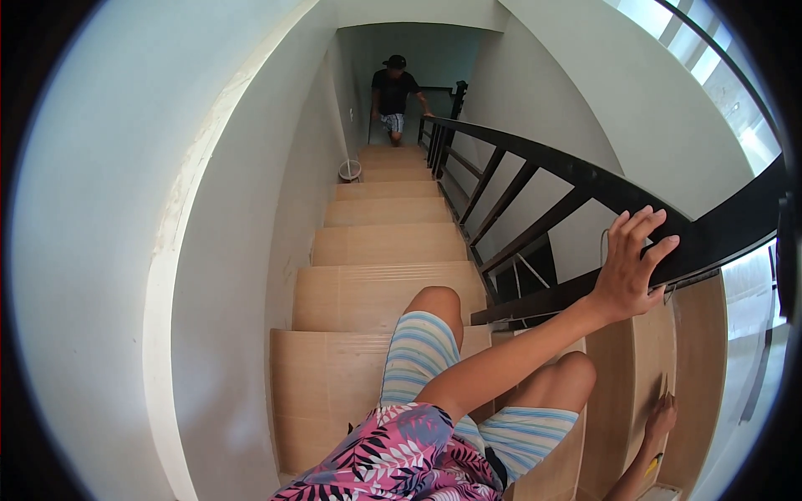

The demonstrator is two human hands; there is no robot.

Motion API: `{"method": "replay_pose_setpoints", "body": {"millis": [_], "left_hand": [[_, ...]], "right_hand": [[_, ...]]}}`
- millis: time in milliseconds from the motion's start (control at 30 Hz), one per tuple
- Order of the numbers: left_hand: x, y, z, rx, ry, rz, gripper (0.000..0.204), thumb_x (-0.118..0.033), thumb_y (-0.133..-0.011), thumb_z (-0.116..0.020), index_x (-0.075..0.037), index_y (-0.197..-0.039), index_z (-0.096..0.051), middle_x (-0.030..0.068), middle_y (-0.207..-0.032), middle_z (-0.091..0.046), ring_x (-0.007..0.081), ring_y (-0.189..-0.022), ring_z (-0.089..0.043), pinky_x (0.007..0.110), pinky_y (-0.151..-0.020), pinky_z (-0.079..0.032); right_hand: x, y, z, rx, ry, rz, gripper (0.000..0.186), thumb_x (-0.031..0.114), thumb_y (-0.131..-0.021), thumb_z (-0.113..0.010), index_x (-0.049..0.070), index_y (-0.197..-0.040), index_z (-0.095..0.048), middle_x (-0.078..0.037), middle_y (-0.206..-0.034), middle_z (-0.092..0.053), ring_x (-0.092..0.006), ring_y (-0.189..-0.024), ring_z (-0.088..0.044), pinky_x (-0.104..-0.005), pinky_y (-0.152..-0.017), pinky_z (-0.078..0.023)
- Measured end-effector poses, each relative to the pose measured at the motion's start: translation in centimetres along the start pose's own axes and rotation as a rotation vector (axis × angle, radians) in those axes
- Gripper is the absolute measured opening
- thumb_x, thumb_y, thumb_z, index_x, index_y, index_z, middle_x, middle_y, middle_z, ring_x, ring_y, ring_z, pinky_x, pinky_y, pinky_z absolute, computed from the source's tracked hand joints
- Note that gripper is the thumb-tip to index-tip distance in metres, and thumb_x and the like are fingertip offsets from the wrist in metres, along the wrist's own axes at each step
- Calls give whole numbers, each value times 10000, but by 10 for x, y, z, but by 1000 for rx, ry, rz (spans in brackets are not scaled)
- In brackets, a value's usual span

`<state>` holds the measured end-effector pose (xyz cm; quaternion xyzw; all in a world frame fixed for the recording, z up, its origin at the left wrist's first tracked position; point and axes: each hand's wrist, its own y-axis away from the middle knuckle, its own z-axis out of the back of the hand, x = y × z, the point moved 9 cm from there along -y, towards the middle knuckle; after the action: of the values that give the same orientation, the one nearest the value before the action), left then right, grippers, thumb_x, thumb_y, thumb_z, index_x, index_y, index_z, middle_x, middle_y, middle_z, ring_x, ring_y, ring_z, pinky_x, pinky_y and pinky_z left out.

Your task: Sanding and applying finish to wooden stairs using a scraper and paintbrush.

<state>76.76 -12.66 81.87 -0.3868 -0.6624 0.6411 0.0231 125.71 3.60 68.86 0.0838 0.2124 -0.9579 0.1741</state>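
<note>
My left hand (628, 269) reaches across my body to the black stair railing (576, 169). It lies over the rail with its fingers spread and holds nothing loose. Low at the right, my right hand (662, 415) is beside a light wood-coloured step (654, 351). Its fingers look closed, with a thin pointed shape at their tips that is too small to name. Something yellow and dark shows at the wrist (656, 462). My bent knees, in striped shorts (422, 355), are above the tan stairs (334, 359).
Tan steps (388, 242) descend ahead between a pale left wall (292, 167) and the railing. Further down, a person (393, 92) in a dark shirt and cap has a hand on the rail. A small round whitish container (349, 171) stands by the left wall.
</note>
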Motion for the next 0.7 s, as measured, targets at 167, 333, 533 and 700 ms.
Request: {"method": "replay_pose_setpoints", "body": {"millis": [167,333,533,700], "left_hand": [[-3,-3,0,-3,14,1,933,-55,-573,-795,-189,-1399,-382,170,-1494,-325,402,-1397,-314,608,-1123,-234],[-1,-1,5,16,-12,7,925,-59,-576,-789,-179,-1397,-380,176,-1490,-325,408,-1392,-317,603,-1123,-233],[-6,-3,0,14,-12,6,901,-80,-592,-779,-168,-1395,-379,185,-1485,-326,419,-1387,-312,599,-1121,-232],[-5,-3,1,17,-48,1,898,-81,-591,-780,-154,-1392,-380,191,-1480,-325,424,-1384,-309,597,-1123,-231]], "right_hand": [[2,10,0,24,-46,43,262,151,-959,-561,-18,-1125,-673,-214,-1107,-663,-410,-957,-655,-452,-784,-530],[24,15,6,119,-164,93,290,164,-963,-561,-31,-1153,-662,-229,-1118,-659,-408,-991,-643,-460,-827,-516],[-9,29,2,129,-143,51,324,197,-979,-552,-51,-1167,-646,-246,-1144,-642,-412,-1064,-608,-457,-904,-484],[-9,24,3,172,-259,87,410,311,-1015,-510,-61,-1108,-656,-238,-1106,-648,-421,-1007,-622,-432,-861,-487]]}}
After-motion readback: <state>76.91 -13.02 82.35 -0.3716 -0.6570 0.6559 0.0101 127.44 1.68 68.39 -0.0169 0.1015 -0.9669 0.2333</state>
